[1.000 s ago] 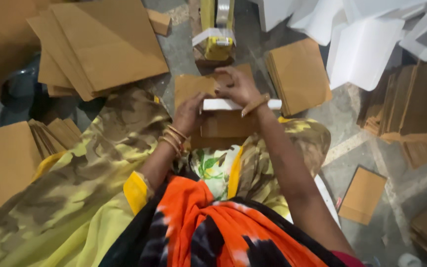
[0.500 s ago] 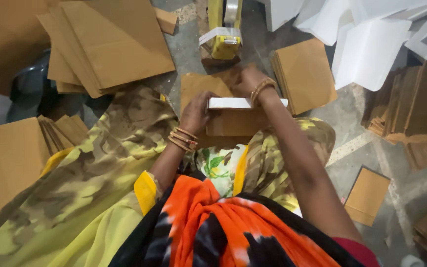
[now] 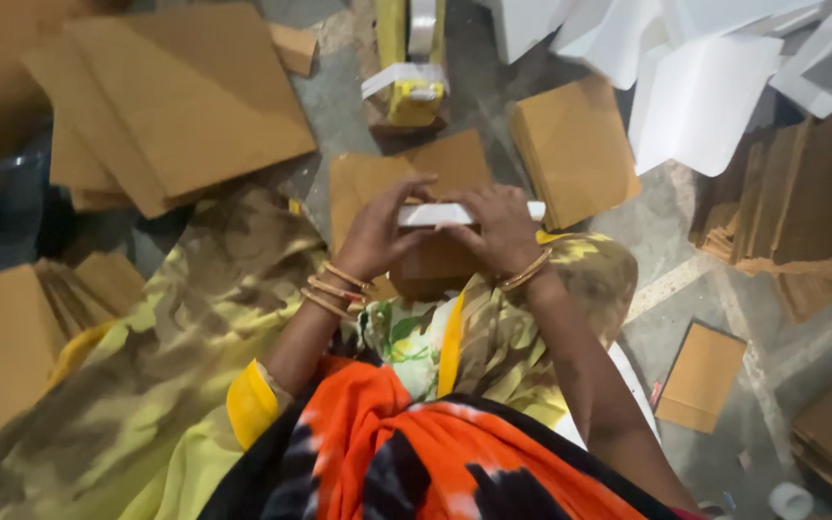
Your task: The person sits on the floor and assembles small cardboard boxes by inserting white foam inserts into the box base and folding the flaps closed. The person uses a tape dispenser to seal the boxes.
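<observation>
1. Both hands have drawn closer together over the lap since a moment ago, and the right wrist has dropped from the far side of the white strip to sit level with the left.
2. Now the left hand (image 3: 376, 234) curls round the left end of the white strip (image 3: 435, 213), fingers over its top edge.
3. Meanwhile the right hand (image 3: 503, 229) clasps the strip's middle, leaving only its right tip showing.
4. That strip lies flat across the upper edge of a brown cardboard piece (image 3: 406, 178), which rests on the person's knees.
5. From where I stand, pressing evenly along the whole strip, thumbs underneath, would keep it square to the card edge.
6. Just beyond the card stands a yellow tape dispenser (image 3: 414, 72); stacked cardboard sheets (image 3: 185, 106) and white foam sheets (image 3: 695, 91) lie about the floor.
</observation>
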